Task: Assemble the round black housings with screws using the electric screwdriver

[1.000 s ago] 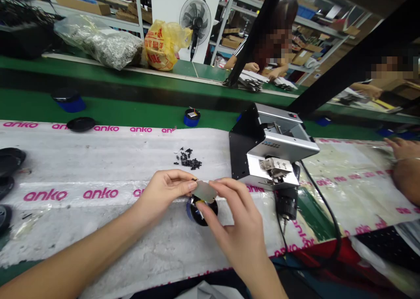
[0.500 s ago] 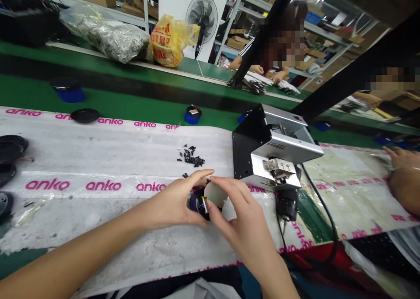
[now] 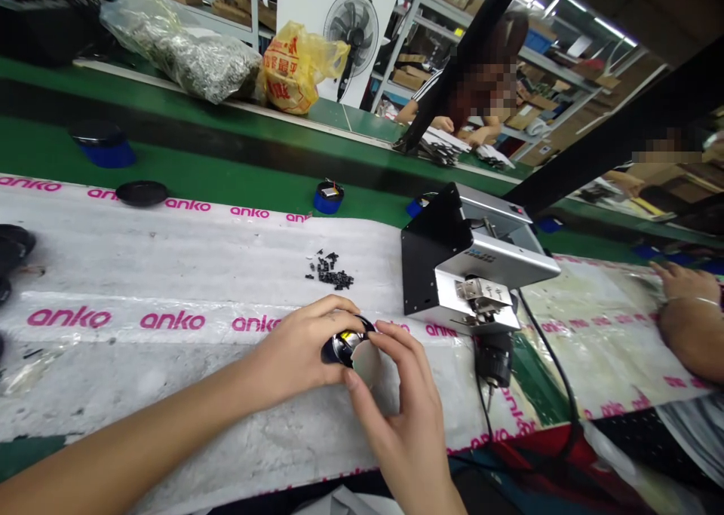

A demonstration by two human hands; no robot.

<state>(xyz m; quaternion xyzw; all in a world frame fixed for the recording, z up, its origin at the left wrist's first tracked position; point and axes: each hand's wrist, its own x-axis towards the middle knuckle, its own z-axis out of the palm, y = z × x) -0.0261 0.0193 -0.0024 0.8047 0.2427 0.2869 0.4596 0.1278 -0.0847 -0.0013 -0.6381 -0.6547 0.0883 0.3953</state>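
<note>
My left hand (image 3: pixel 302 343) is wrapped round a small round dark housing (image 3: pixel 335 349) with something yellow and shiny showing inside it. My right hand (image 3: pixel 408 406) pinches a pale, thin round disc (image 3: pixel 367 363) between thumb and fingers. The disc is tilted at the right side of the housing and partly covers it. Whether the two touch, I cannot tell. Beyond my hands lies a loose pile of small black parts (image 3: pixel 333 274) on the white sheet.
A silver and black machine (image 3: pixel 480 251) stands to the right, with a black cable (image 3: pixel 557 357). A round black piece (image 3: pixel 141 193) lies at the left. Blue units (image 3: pixel 328 197) sit on the green belt (image 3: pixel 237 176). A co-worker's hand (image 3: pixel 687 285) rests at the far right.
The housing's inside shows more now. My right hand has shifted a little left and down, and the disc has tilted beside the housing. The camera view has shifted slightly.
</note>
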